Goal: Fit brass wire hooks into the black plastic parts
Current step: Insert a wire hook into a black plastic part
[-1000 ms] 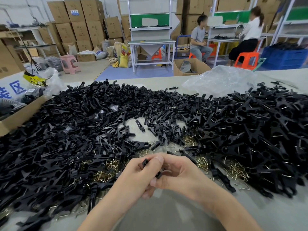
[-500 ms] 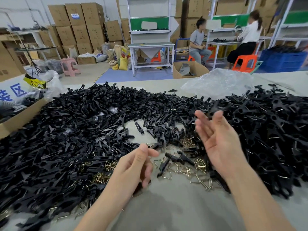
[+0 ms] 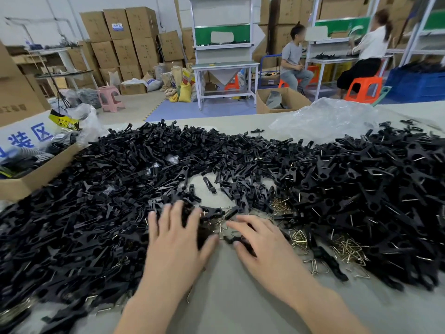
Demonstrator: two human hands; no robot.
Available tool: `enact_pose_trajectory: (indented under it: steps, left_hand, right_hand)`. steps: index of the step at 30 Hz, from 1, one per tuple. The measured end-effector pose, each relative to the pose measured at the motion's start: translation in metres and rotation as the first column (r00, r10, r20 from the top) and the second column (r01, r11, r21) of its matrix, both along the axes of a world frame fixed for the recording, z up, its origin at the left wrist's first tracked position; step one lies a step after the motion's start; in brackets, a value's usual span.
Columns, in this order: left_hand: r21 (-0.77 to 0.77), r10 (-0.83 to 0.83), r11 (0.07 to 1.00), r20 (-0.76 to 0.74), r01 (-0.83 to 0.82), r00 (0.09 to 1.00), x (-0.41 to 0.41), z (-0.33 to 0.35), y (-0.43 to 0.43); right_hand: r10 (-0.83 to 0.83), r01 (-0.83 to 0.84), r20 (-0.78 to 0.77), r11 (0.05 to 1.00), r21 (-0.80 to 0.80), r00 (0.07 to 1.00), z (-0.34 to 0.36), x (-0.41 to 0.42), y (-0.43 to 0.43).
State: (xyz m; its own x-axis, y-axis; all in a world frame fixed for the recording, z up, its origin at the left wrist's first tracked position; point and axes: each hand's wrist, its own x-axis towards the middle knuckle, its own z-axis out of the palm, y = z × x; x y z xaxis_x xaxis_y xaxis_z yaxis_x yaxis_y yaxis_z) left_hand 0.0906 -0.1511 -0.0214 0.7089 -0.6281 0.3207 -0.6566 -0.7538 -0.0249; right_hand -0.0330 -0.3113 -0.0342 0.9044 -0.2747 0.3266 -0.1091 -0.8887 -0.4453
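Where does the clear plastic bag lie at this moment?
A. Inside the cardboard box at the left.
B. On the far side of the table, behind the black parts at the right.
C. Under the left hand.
B: the crumpled clear plastic bag lies on the table, just beyond the far edge of the heap of black plastic parts on the right side.

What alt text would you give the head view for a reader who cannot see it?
The left hand and right hand spread palm-down over loose brass wire hooks and black plastic parts heaped across a grey table. Neither plainly grips anything.
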Motion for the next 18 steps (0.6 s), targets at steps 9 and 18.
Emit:
enact_pose_trajectory:
  steps: [9,18]
  left_hand:
    - [-0.121,0.138,0.982,-0.060,-0.144,0.989,0.026,0.008,0.013]
    - [-0.321,0.040,0.947,0.040,-0.025,0.998,0.023,0.015,0.010]
  right_hand:
    - [0.033,-0.033,0.017,0.999,-0.030,0.999,0.001,0.002,-0.006]
    - [0.044,-0.044,-0.041,0.999,0.013,0.998,0.007,0.000,-0.007]
